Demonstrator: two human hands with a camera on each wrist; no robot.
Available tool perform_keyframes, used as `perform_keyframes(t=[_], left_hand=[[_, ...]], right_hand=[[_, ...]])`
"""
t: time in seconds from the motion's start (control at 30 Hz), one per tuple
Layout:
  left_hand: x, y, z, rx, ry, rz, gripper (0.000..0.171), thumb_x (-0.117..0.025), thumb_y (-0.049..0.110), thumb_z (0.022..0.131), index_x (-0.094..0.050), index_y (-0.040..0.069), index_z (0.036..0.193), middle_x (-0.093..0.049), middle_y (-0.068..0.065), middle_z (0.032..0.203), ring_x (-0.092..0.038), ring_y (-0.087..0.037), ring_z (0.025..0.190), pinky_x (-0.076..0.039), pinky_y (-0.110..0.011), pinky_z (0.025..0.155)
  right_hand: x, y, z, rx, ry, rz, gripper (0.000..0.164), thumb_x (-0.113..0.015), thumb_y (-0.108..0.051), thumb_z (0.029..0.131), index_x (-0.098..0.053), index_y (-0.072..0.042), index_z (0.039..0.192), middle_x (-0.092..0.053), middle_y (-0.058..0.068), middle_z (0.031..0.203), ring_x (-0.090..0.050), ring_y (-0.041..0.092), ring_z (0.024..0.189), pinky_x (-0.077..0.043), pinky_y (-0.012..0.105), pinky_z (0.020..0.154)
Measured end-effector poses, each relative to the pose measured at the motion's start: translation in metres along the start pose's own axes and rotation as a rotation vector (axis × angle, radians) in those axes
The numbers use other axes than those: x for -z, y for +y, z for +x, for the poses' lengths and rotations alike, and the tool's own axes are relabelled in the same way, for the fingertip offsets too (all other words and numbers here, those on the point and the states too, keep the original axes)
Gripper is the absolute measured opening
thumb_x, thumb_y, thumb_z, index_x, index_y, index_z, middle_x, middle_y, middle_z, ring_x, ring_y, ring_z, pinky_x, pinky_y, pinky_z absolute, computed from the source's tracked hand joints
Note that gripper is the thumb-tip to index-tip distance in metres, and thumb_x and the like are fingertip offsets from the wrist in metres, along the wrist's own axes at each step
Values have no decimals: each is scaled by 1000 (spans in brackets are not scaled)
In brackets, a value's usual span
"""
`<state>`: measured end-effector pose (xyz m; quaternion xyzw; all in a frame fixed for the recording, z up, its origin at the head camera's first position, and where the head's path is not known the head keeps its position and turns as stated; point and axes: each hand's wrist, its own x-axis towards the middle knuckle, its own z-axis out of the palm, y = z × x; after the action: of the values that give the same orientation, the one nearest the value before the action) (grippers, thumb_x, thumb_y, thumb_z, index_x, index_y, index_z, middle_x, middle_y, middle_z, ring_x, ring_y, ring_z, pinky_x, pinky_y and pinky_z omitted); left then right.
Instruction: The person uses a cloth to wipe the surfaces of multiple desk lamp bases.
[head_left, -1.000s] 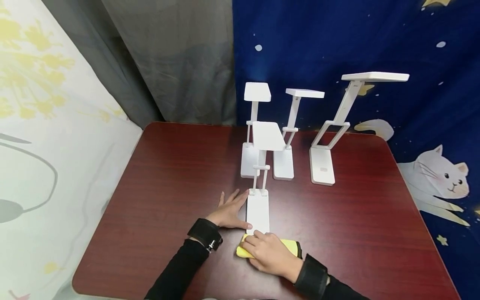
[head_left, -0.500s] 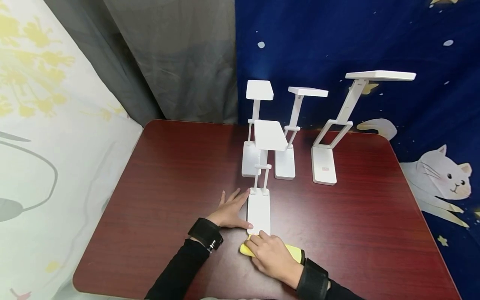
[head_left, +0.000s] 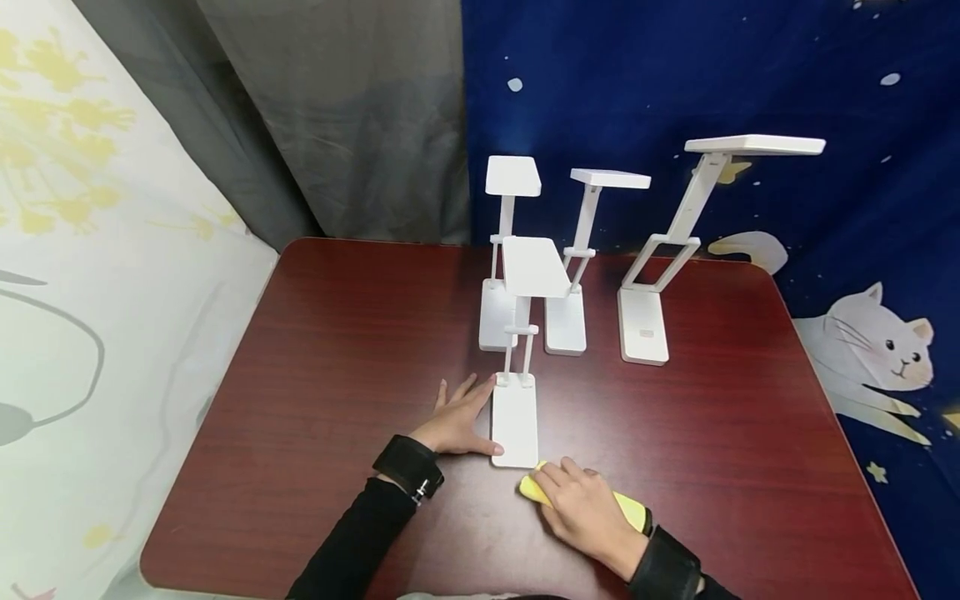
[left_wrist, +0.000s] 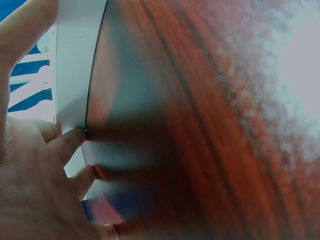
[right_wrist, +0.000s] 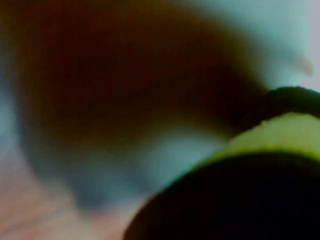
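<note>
In the head view, my left hand [head_left: 456, 423] lies with its fingers spread along the left side of a white desk lamp's base [head_left: 515, 423]. Its index fingertip touches the base's far left corner and its thumb lies at the near left edge. The left wrist view shows the same hand [left_wrist: 35, 170] against the pale edge of the base. My right hand [head_left: 585, 508] grips a folded yellow cloth [head_left: 630, 510] with a dark border, just right of and in front of the lamp. The right wrist view is blurred, with a yellow-green strip of cloth [right_wrist: 285, 132].
Behind stand three more white desk lamps: one at the left [head_left: 497, 317], one in the middle [head_left: 566, 323] and a taller one at the right [head_left: 643, 327]. All are on a reddish-brown table [head_left: 345, 333]. Grey curtain [head_left: 360, 125] and blue fabric [head_left: 585, 100] hang behind it.
My right hand has moved the yellow cloth rightward, from the near edge of the lamp base onto the table beside it. My left hand keeps its place at the lamp base.
</note>
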<state>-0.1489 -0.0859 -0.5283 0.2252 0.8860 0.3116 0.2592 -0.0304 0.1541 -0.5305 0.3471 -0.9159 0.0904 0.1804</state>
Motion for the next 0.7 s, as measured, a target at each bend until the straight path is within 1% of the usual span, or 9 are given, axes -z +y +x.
perform_keyframes(t=[0.07, 0.13, 0.2, 0.27, 0.37, 0.4, 0.5, 0.6, 0.7], left_hand=[[0, 0, 0, -2, 2, 1, 116, -90, 39, 79, -22, 6, 167, -28, -12, 173, -13, -35, 164, 8, -70, 126], [0, -1, 0, -3, 3, 2, 116, -90, 39, 79, -22, 6, 167, -28, -12, 173, -13, -35, 164, 8, -70, 126], [0, -1, 0, -3, 3, 5, 117, -90, 39, 78, -22, 6, 167, -29, -12, 172, -13, -35, 164, 8, -70, 126], [0, -2, 0, -3, 6, 11, 117, -90, 39, 78, -22, 6, 167, -29, -12, 172, -14, -35, 163, 8, -70, 126], [0, -2, 1, -9, 12, 10, 116, -90, 39, 78, -22, 6, 167, -29, -11, 172, -15, -36, 163, 7, -70, 126], [-1, -3, 2, -12, 14, 10, 116, -90, 39, 78, -22, 6, 167, -29, -11, 172, -15, -36, 163, 7, -70, 126], [-3, -3, 2, -15, 18, 1, 116, -90, 38, 78, -23, 6, 167, -30, -11, 172, -15, -36, 163, 7, -70, 126], [-4, -4, 2, -11, 22, 1, 115, -90, 38, 78, -24, 6, 167, -30, -10, 172, -15, -36, 163, 7, -70, 126], [-3, -4, 2, -9, 30, 1, 115, -90, 37, 78, -25, 6, 166, -30, -11, 172, -15, -36, 163, 7, -70, 126]], right_hand=[[3, 6, -2, 1, 16, -13, 41, -85, -17, 62, -75, -9, 101, -72, 0, 91, -61, 17, 73, -49, 30, 48], [5, 9, -3, 39, 30, 1, 42, -83, -17, 60, -75, -8, 100, -72, 1, 91, -61, 18, 73, -51, 30, 50], [6, 6, -2, 121, 31, 31, 43, -82, -19, 60, -74, -9, 101, -72, -1, 92, -61, 17, 75, -52, 29, 52], [3, -1, 3, 213, 17, 53, 43, -81, -24, 63, -73, -12, 103, -70, -4, 93, -61, 15, 76, -51, 26, 53], [-5, -18, 14, 296, -9, 56, 43, -82, -31, 68, -71, -16, 106, -68, -7, 94, -61, 14, 80, -48, 23, 55], [-8, -23, 19, 307, -15, 53, 42, -81, -32, 69, -71, -17, 107, -68, -8, 94, -61, 13, 80, -48, 23, 55], [-17, -32, 32, 312, -12, 32, 37, -82, -32, 72, -70, -18, 105, -67, -8, 92, -62, 14, 81, -50, 24, 57], [-23, -32, 41, 294, 3, 10, 35, -82, -30, 71, -69, -17, 101, -66, -8, 89, -62, 14, 80, -50, 25, 56], [-26, -29, 43, 281, 8, -6, 37, -83, -29, 68, -69, -17, 100, -66, -8, 89, -61, 14, 78, -47, 25, 53]])
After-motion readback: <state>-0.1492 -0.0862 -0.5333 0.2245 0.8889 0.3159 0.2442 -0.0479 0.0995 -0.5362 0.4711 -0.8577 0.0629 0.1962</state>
